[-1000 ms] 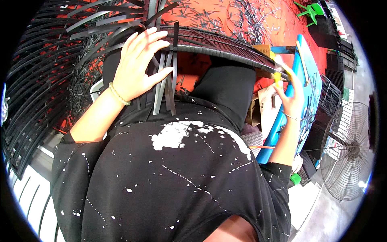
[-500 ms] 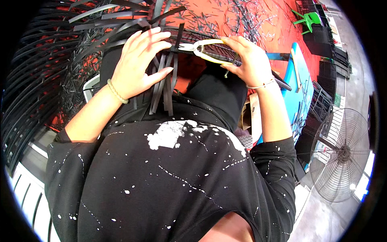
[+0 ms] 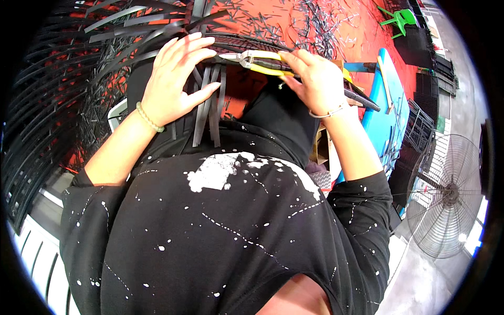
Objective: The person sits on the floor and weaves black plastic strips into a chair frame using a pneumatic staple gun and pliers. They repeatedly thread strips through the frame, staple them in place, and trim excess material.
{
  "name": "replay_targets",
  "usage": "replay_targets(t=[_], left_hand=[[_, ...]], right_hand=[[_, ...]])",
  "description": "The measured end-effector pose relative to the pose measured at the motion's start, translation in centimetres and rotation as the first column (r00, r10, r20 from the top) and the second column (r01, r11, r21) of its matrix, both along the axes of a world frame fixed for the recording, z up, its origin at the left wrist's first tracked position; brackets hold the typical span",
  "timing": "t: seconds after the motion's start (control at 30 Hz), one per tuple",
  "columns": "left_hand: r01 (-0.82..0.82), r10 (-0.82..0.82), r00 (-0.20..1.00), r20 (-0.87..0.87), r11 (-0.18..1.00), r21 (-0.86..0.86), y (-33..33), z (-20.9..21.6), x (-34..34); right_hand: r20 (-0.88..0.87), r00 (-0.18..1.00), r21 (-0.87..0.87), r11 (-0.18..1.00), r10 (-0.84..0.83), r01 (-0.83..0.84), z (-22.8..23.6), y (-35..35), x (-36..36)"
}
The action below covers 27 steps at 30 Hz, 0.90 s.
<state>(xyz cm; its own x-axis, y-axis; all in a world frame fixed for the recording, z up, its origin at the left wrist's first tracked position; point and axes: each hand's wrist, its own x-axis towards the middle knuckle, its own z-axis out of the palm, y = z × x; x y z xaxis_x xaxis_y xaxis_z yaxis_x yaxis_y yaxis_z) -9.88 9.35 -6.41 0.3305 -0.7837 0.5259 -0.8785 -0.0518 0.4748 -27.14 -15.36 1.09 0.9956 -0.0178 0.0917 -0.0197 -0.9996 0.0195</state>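
My right hand [image 3: 317, 79] is closed round the yellow handles of a pair of snips [image 3: 245, 58]. Their metal blades point left and look closed, the tips close to the fingers of my left hand. My left hand [image 3: 176, 79] lies over a bunch of flat black strips [image 3: 202, 123], fingers stretched out and thumb apart. Several strip ends hang down below that hand, toward my lap. A dark bar partly wound with black strip runs behind the snips. What lies under my left palm is hidden.
Black strip scraps litter the red floor covering [image 3: 362, 39]. Many curved black strips or rods [image 3: 31, 105] fill the left side. To the right are a blue panel [image 3: 388, 105], a green chair [image 3: 403, 22] and a large caged fan [image 3: 446, 197]. An open carton stands beside my right forearm.
The snips have gone from open to closed, their handles drawn together, and shifted slightly left with my right hand. A strip end standing up by the blades no longer shows. My left hand moved slightly left.
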Motion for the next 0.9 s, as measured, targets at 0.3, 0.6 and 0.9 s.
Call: replay_targets(t=[0.3, 0.6, 0.9], left_hand=[[-0.039, 0.03, 0.996, 0.087, 0.994, 0.098, 0.8, 0.9, -0.2], [0.032, -0.053, 0.991, 0.124, 0.985, 0.168, 2.6, 1.9, 0.8], [-0.052, 0.045, 0.998, 0.045, 0.988, 0.148, 4.3, 1.8, 1.3]], right_hand=[[0.344, 0.832, 0.204, 0.899, -0.436, 0.387, -1.0, -10.4, -11.5], [0.161, 0.252, -0.14, 0.23, -0.954, 0.963, -8.3, -25.8, -40.7], [0.429, 0.513, -0.005, 0.565, -0.744, 0.825, -7.7, -20.9, -28.9]])
